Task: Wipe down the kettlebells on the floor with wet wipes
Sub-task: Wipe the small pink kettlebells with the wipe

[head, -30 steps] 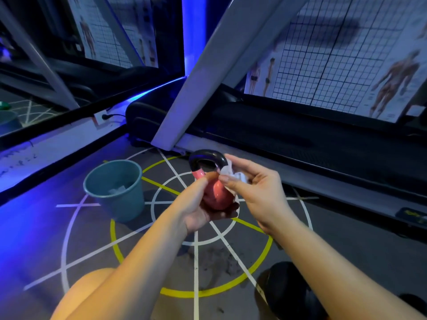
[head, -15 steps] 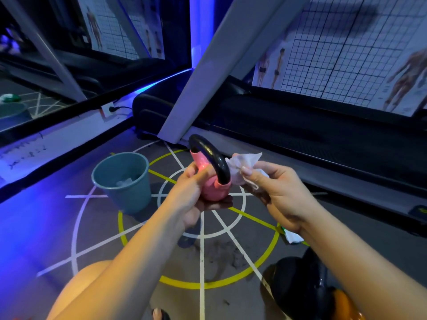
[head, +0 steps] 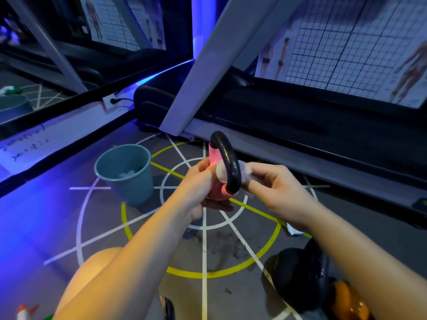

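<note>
Both hands are busy. The left hand (head: 198, 188) grips the pink kettlebell (head: 213, 155) round its body and holds it up off the floor (head: 208, 250). The right hand (head: 277, 190) pinches a bunched wet wipe (head: 223, 173), which is pressed into the loop of the black handle (head: 227, 158).

To do this step well, the wipe should probably run round the whole inside of the handle, with the left hand turning the kettlebell so no side is missed. The two joints where the handle meets the pink body seem the likeliest places to hold grime. A firm grip underneath matters, since a damp surface could slip.

A blue bin (head: 136, 192) with crumpled white wipes inside stands just to the left. A black kettlebell (head: 300, 278) and an orange kettlebell (head: 346, 301) sit on the floor at the lower right, and a treadmill (head: 300, 116) stands behind.
</note>
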The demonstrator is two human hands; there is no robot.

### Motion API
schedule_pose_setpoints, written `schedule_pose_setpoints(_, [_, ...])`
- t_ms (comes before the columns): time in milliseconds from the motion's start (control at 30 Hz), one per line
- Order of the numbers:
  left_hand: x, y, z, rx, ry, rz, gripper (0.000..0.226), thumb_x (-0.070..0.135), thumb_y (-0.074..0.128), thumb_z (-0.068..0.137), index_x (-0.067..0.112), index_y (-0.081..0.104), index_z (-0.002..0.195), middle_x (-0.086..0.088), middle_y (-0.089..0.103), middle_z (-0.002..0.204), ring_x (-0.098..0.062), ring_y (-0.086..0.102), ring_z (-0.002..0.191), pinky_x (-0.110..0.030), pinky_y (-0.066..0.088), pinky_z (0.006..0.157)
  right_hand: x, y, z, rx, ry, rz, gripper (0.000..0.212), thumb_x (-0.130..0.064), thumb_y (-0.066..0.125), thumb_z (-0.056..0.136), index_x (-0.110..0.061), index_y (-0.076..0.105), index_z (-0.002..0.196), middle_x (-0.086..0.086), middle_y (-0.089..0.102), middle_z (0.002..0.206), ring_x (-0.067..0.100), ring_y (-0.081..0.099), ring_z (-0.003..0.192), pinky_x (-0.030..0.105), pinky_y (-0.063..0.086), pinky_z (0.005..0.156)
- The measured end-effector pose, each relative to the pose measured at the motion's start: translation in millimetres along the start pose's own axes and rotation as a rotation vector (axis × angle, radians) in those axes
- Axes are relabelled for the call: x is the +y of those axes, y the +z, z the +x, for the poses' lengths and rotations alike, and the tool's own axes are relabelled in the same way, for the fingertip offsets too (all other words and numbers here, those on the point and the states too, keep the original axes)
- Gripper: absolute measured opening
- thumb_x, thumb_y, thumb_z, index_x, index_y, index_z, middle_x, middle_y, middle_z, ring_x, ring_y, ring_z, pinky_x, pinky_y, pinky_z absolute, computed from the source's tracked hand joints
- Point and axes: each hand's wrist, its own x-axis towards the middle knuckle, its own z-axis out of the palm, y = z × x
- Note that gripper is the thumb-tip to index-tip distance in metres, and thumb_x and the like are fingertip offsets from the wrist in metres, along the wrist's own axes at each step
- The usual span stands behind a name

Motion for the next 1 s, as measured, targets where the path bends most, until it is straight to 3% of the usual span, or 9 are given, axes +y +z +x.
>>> schedule_pose_setpoints(67, [0,-1,1,0.018,-0.018,-0.001,0.032,0.027,0.078,0.084,0.016,0.070,0.113,-0.017,0.074,0.090,-0.033,0.067,0.072,-0.065,0.059,0.072,2,-10,-2,-0.065,-0.006,-0.177,0.022,-0.005,0.055,0.100,-0.018,0.073,0.100,0.015,0.068,0.100,0.029,0.062,0.100,0.044,0.048,0.101])
schedule_pose_setpoints(167, [2,0,2,0.017,-0.007,-0.002,0.047,0.027,0.082,0.073,0.012,0.067,0.115,-0.016,0.074,0.090,-0.035,0.068,0.077,-0.064,0.059,0.070,2,-12,-4,-0.116,-0.011,-0.253,0.025,-0.007,0.055,0.094,-0.027,0.070,0.097,0.013,0.062,0.092,0.028,0.056,0.091,0.039,0.042,0.103])
schedule_pose_setpoints(233, [2,2,5,0.012,-0.016,0.001,0.046,0.024,0.077,0.075,0.014,0.067,0.118,-0.015,0.075,0.090,-0.034,0.070,0.076,-0.063,0.059,0.070,-2,-9,-5,-0.123,0.008,-0.238,0.033,-0.004,0.055,0.092,-0.033,0.069,0.098,-0.013,0.062,0.085,0.008,0.056,0.086,0.026,0.044,0.088])
schedule_pose_setpoints(300, [2,5,7,-0.007,-0.045,0.021,0.045,0.028,0.071,0.078,0.011,0.066,0.120,-0.018,0.075,0.093,-0.032,0.070,0.075,-0.060,0.060,0.072,-4,-10,-5,-0.113,0.046,-0.167,0.043,0.008,0.052,0.092,-0.030,0.068,0.106,-0.023,0.063,0.079,-0.002,0.058,0.077,0.015,0.045,0.074])
schedule_pose_setpoints(467, [-1,11,2,-0.143,-0.077,0.127,0.047,0.042,0.073,0.073,0.011,0.074,0.109,-0.025,0.072,0.111,-0.029,0.065,0.078,-0.057,0.060,0.076,-2,-13,-6,-0.098,0.159,0.029,0.027,0.009,0.056,0.093,-0.009,0.070,0.108,0.013,0.052,0.070,0.021,0.040,0.046,0.025,0.035,0.041])
schedule_pose_setpoints(600, [-10,9,2,-0.096,-0.080,0.106,0.041,0.042,0.082,0.073,0.015,0.073,0.103,-0.018,0.071,0.087,-0.032,0.062,0.070,-0.072,0.055,0.075,5,-11,-6,-0.124,0.308,0.302,0.033,0.016,0.043,0.091,0.000,0.067,0.107,0.018,0.058,0.077,0.008,0.030,0.031,0.019,0.027,0.034])
schedule_pose_setpoints(700, [-12,10,2,-0.115,-0.044,0.135,0.024,0.033,0.079,0.079,0.020,0.071,0.099,-0.010,0.067,0.074,-0.030,0.060,0.064,-0.073,0.054,0.076,5,-5,-7,-0.097,0.437,0.613,0.032,0.014,0.033,0.094,0.002,0.061,0.102,0.001,0.053,0.055,0.002,0.022,0.026,0.013,0.022,0.028])
schedule_pose_setpoints(833, [-12,11,1,-0.144,-0.054,0.165,0.048,0.037,0.079,0.074,0.014,0.071,0.116,-0.013,0.067,0.080,-0.029,0.062,0.063,-0.065,0.058,0.075,-3,-2,-10,-0.096,0.511,1.048,0.046,0.007,0.026,0.092,-0.004,0.070,0.084,-0.008,0.035,0.040,0.005,0.026,0.020,0.010,0.018,0.026])
schedule_pose_setpoints(1000, [-13,11,2,-0.081,-0.045,0.107,0.027,0.044,0.072,0.090,0.018,0.071,0.099,-0.009,0.072,0.077,-0.029,0.065,0.060,-0.067,0.057,0.077,-1,-1,-14,-0.130,0.313,0.406,0.043,0.013,0.027,0.091,0.003,0.067,0.104,0.014,0.048,0.061,0.012,0.038,0.032,0.031,0.049,0.044])
